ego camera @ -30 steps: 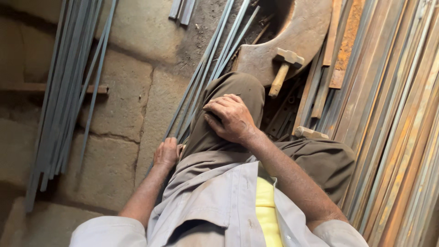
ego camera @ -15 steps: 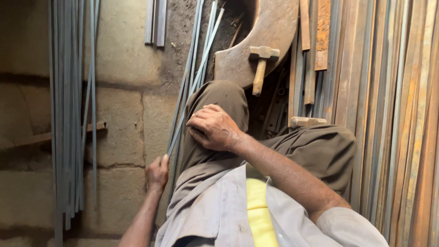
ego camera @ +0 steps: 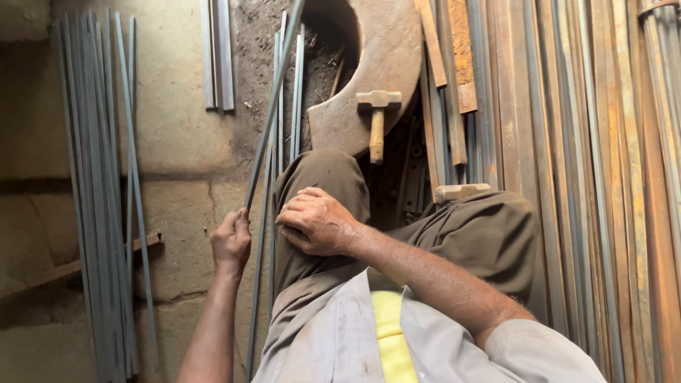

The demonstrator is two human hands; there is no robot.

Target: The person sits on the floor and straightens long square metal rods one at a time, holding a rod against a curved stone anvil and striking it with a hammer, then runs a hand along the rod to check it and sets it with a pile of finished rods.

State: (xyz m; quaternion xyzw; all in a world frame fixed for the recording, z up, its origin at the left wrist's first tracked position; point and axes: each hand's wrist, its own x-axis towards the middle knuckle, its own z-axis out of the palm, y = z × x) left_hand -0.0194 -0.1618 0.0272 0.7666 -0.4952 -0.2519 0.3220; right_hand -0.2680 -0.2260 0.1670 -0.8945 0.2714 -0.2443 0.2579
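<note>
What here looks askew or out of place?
One thin rod slants across the straight rods beside it, lifted at its lower end by the left hand. The hammer lies on a rusty curved plate. The right hand rests on the knee.

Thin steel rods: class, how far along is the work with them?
Looks done: a bundle of grey rods lies on the concrete, left. In hand: the left hand grips one thin rod, slanted upward; the right hand rests on the knee. Left: a few loose rods beside the leg; the hammer lies untouched.
</note>
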